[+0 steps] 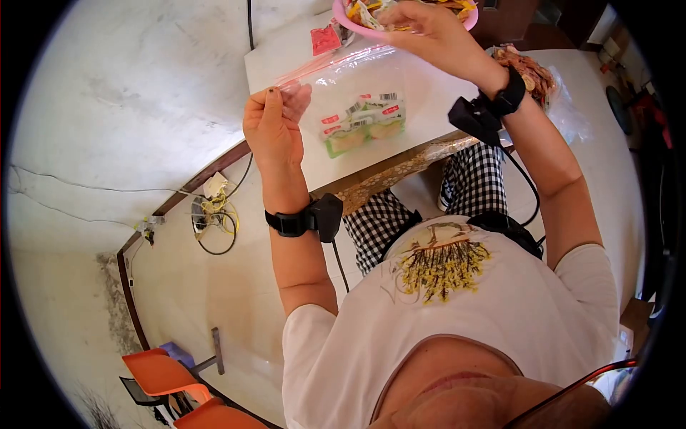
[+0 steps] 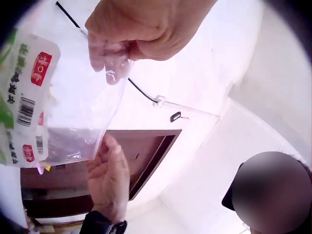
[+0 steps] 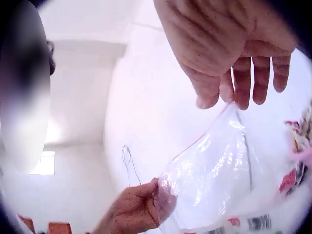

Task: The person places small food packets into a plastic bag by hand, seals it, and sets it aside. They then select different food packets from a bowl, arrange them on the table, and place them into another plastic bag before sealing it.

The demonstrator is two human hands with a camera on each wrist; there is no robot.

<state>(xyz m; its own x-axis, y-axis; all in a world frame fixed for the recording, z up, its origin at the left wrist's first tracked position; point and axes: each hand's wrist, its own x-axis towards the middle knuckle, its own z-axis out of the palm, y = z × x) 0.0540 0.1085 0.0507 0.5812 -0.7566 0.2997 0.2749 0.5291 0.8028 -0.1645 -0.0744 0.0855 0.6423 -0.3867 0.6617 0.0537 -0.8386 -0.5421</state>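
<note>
A clear zip bag [image 1: 357,79] with a pink zip strip along its top spans both hands above the white table [image 1: 436,107]. Inside, toward the bottom, lie several small packets [image 1: 364,121] with green edges, red labels and barcodes. The left hand [image 1: 275,132] pinches the bag's left top corner, its fingers showing through the film. At the opposite corner, the right hand [image 3: 229,58] holds the zip edge between thumb and forefinger, while its other fingers extend loosely. The left wrist view shows the packets [image 2: 29,102] close up through the film.
A pink basin [image 1: 350,26] heaped with wrapped items stands at the table's far side, beside a red packet [image 1: 325,40]. To the right sits a clear bag of brownish items [image 1: 529,75]. Cables [image 1: 214,214] lie on the floor at left, and orange chairs [image 1: 161,373] stand behind.
</note>
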